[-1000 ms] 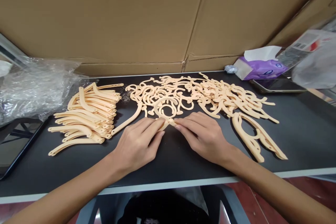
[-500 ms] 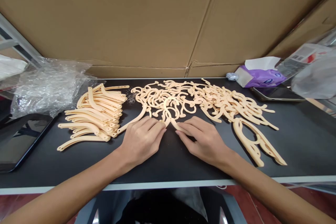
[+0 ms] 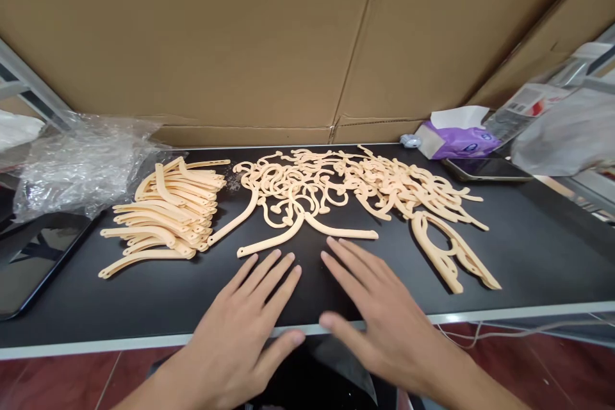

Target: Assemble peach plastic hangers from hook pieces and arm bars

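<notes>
My left hand [image 3: 245, 320] is open, palm down, with its fingers stretched at the table's front edge. My right hand [image 3: 384, 314] lies open beside it, thumb apart. Neither holds anything. Just beyond the fingertips rests a peach plastic folding hanger [image 3: 273, 243] with two curved arms spread out and its top among the hook pieces. Loose hook pieces [image 3: 324, 186] are heaped behind it. To the left is a stack of curved hanger arms [image 3: 166, 208]. Near my right hand lie folded-looking hanger pieces [image 3: 439, 259], joined at the top.
A dark phone or tablet [image 3: 43, 256] and clear plastic wrap [image 3: 91, 163] are at the left. At the back right are a purple tissue pack [image 3: 461, 139], another phone [image 3: 487, 169] and a plastic bag [image 3: 567, 134]. A cardboard wall [image 3: 216, 45] stands behind the black table [image 3: 542, 256].
Both hands have let go of the hanger and drawn back toward the table's front edge, fingers now spread. The hanger's two arms lie uncovered. The view has shifted slightly.
</notes>
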{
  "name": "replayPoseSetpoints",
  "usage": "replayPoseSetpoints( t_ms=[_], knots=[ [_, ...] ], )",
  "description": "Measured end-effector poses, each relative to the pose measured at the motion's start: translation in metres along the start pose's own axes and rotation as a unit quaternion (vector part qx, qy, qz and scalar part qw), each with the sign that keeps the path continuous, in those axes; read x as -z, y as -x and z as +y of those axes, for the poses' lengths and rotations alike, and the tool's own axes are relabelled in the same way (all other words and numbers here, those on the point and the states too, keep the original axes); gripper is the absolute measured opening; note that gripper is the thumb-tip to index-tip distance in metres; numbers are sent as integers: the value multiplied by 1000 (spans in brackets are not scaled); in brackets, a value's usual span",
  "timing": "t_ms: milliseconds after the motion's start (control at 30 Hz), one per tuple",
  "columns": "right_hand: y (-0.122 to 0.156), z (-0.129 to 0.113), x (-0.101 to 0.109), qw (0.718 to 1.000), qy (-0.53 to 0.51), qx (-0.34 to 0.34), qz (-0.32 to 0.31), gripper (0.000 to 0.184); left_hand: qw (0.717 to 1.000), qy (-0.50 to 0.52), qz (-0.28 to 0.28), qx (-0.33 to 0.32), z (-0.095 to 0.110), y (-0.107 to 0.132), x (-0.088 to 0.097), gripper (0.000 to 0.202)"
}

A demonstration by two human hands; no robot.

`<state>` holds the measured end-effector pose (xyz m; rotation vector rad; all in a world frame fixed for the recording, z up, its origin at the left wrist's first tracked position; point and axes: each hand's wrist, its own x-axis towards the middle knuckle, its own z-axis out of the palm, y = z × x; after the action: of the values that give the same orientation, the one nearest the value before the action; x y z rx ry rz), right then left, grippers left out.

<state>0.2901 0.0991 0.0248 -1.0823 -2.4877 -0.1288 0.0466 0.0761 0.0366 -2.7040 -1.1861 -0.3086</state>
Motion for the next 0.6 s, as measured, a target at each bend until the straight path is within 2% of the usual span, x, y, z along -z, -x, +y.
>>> replayPoseSetpoints(
  t_ms=[67, 133, 300, 600],
  knots=[
    [14, -9, -2, 998, 51, 23, -34, 81, 999, -38, -9, -5, 5, 10, -5, 72],
    [20, -13, -8, 995, 87, 14, -40, 87, 998, -64, -5, 1, 6, 13, -10, 76],
    [19, -13, -20, 994, 110, 6, -14, 83, 996, -94, 5, 5, 7, 10, -15, 71],
    [20, -14, -24, 991, 131, 9, 17, 83, 993, -116, 6, -10, 7, 11, -17, 67]
  ],
)
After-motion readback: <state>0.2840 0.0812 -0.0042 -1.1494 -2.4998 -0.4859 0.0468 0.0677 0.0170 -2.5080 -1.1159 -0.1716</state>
